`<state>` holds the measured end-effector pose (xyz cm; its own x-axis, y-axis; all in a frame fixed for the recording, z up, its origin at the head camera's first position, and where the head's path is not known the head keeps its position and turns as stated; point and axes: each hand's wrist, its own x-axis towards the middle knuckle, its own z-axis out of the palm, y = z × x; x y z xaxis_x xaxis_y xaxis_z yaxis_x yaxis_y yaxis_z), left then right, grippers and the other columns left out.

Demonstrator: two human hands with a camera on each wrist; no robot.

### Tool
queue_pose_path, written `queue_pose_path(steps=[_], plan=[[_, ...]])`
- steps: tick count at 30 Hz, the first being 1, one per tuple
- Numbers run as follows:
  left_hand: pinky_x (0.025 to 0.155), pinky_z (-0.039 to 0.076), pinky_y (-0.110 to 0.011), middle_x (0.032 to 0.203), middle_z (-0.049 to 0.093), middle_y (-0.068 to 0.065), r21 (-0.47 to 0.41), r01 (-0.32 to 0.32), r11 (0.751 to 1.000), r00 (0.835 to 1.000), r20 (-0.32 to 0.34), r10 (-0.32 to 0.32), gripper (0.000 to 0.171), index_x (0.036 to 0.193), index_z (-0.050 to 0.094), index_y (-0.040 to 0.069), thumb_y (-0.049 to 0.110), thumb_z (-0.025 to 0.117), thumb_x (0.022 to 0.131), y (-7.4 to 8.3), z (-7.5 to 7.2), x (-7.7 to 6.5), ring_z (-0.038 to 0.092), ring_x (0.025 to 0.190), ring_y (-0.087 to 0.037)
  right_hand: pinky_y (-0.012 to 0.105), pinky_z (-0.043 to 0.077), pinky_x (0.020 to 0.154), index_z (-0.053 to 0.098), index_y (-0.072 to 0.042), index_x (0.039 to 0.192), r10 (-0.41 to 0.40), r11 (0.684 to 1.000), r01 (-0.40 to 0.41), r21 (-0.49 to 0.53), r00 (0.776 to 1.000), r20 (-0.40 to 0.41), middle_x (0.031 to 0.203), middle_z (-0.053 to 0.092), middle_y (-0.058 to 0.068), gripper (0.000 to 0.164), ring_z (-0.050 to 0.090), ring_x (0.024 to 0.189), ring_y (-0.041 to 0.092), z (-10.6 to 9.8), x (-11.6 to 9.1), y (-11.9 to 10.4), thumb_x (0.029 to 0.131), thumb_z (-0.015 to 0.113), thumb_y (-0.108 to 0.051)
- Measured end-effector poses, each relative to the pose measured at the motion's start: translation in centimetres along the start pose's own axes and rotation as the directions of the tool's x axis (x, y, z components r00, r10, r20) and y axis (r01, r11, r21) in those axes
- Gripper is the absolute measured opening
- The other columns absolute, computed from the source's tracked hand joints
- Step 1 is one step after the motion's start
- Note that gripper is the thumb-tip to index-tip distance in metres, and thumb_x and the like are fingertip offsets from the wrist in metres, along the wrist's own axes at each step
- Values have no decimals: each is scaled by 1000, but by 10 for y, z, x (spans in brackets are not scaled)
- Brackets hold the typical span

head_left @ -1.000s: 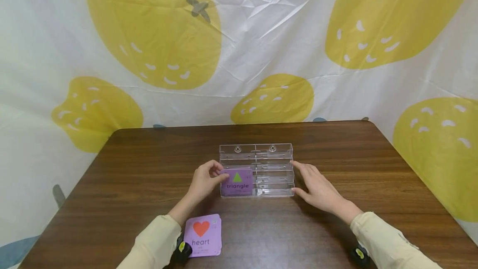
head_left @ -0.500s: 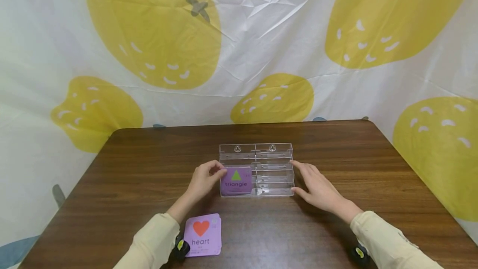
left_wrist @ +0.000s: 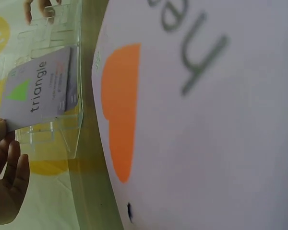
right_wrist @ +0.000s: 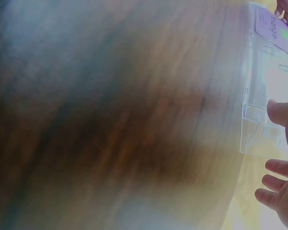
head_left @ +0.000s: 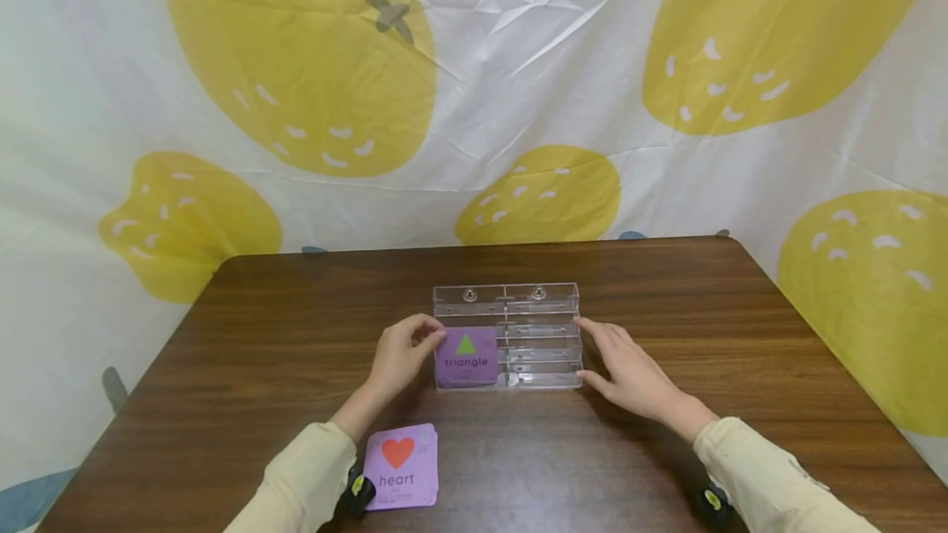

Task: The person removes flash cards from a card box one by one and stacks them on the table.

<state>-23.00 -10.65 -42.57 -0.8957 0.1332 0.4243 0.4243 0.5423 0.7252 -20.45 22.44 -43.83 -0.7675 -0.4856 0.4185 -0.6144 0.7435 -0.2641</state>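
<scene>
A clear plastic tiered card rack (head_left: pixel 544 356) with two columns lies on the table. My left hand (head_left: pixel 401 350) pinches the upper left corner of a purple flash card (head_left: pixel 467 359) marked "triangle". That card leans in the front left pocket; in the left wrist view another card edge (left_wrist: pixel 73 84) shows beside its lower edge. My right hand (head_left: pixel 629 368) rests at the rack's right side, with the thumb near the front corner and a finger farther back, both fairly straight. A stack of purple cards (head_left: pixel 415 493), "heart" on top, lies by my left wrist.
The brown wooden table (head_left: pixel 563 467) extends around the rack on every side. Behind it hangs a white cloth (head_left: pixel 533 89) with yellow fruit print. A black wrist camera (head_left: pixel 360 490) sits at the left edge of the heart stack, and another (head_left: pixel 715 503) is under the right sleeve.
The triangle card has shifted slightly left and up with my left hand still on its corner. My right hand stays in place at the rack.
</scene>
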Motion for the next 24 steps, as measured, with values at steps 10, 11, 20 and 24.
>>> queue_pose_path(steps=[10, 11, 20, 24], plan=[[59, 46, -24, 70, 62, 1, 49, -1, 999, 1000, -16, 2, 6, 79, 65, 10, 15, 65, 83, 0, -3, 1, 54, 63, -10, 44, 35, 96, 30, -4, 137, 33, 999, -33, 12, 999, 36, 131, 43, 15, 73, 41, 117, 30, -2, 1, -1, 78, 70, -20], [59, 46, -24, 69, 62, 1, 54, -4, 999, 1000, -15, 5, 6, 79, 65, 10, 14, 65, 83, 0, -3, 1, 54, 63, -10, 44, 35, 97, 29, -4, 137, 36, 999, -36, 12, 998, 42, 131, 43, 15, 73, 41, 117, 30, -2, 0, -1, 79, 70, -21], [58, 44, -26, 70, 64, -1, 58, -5, 998, 999, -37, 7, 8, 80, 66, 10, 16, 63, 85, 0, -4, 2, 55, 63, -16, 44, 34, 98, 29, -4, 137, 49, 999, -50, 14, 997, 57, 131, 43, 15, 73, 40, 118, 29, -3, 1, -2, 79, 69, -22], [57, 44, -26, 69, 65, 1, 80, -37, 996, 997, -58, 41, 7, 80, 66, 11, 16, 64, 84, -1, -4, 2, 55, 61, -13, 43, 34, 98, 29, -5, 137, 50, 999, -51, 13, 997, 57, 132, 43, 15, 72, 40, 118, 29, -3, 1, -2, 80, 69, -22]])
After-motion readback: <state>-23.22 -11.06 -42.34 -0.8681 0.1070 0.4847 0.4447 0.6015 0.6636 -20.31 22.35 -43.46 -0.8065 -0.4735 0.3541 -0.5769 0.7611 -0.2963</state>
